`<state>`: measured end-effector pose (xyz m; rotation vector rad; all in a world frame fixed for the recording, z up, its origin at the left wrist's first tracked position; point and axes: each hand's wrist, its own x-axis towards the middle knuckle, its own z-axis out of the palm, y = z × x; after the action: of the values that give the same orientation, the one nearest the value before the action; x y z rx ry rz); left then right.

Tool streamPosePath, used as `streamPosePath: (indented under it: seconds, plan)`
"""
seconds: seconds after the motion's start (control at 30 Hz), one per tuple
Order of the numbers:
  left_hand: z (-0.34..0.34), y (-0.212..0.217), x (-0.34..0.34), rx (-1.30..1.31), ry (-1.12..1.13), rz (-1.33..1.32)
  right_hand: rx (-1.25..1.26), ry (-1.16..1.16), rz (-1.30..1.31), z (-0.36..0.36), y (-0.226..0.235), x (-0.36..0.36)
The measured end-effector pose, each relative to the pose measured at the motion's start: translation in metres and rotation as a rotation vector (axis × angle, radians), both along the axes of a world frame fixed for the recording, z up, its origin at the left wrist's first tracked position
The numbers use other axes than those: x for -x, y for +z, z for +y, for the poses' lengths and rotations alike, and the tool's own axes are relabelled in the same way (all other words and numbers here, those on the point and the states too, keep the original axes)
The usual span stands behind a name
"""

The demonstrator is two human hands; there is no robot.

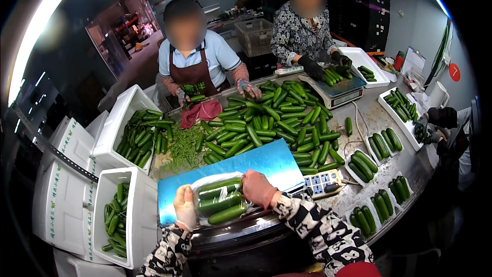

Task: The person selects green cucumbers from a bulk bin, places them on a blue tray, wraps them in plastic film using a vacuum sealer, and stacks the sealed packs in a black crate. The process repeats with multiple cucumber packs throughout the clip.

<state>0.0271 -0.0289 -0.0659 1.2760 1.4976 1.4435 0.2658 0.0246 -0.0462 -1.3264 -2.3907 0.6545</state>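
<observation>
Between my hands is a film-wrapped pack of cucumbers (221,202), three of them side by side, the clear film shining over the middle. My left hand (185,207), in a pale glove, grips the pack's left end, thumb up. At the upper right end, my right hand (258,189) in a reddish glove is closed on the pack's edge; its fingertips are partly hidden. The pack is held over the near edge of a blue, shiny flat plate (274,161). Beyond the plate lies a big heap of loose cucumbers (266,123).
White foam boxes (134,220) of cucumbers stand at left. A power strip (323,182) lies right of the plate, near several trays of cucumbers (365,165). Across the table (359,123), one co-worker handles cucumbers by a red cloth (201,113); another uses a scale (333,90). Someone's dark-gloved hand (442,117) is at right.
</observation>
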Motion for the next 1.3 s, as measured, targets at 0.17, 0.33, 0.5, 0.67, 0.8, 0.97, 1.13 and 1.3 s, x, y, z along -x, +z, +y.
streamPosePath:
  seconds: [0.17,0.33,0.5,0.67,0.8,0.97,1.13,1.3]
  plan:
    - [-0.066,0.014,-0.028,0.085,0.043,-0.186,0.079,-0.159,0.221,-0.062,0.010,-0.021]
    - [-0.123,0.013,-0.054,0.086,0.076,-0.343,0.146,-0.339,0.290,-0.125,-0.006,-0.035]
    - [-0.142,-0.003,-0.074,0.081,0.211,-0.357,-0.203,-0.650,0.381,-0.179,-0.009,-0.039]
    - [-0.171,-0.008,-0.080,0.247,0.176,-0.616,0.002,-0.501,0.327,-0.194,-0.034,-0.055]
    - [-0.222,-0.050,-0.059,0.507,-0.122,-1.079,0.387,-0.487,0.494,-0.227,-0.076,-0.077]
    - [-0.291,-0.076,-0.049,0.573,-0.062,-0.877,0.382,-0.317,0.131,-0.263,-0.040,-0.070]
    - [-0.301,-0.050,-0.078,0.511,0.066,-0.958,0.503,-0.221,0.559,-0.283,-0.048,-0.097]
    - [-0.297,-0.038,-0.069,0.479,-0.087,-0.757,0.655,-0.070,0.819,-0.287,-0.043,-0.096]
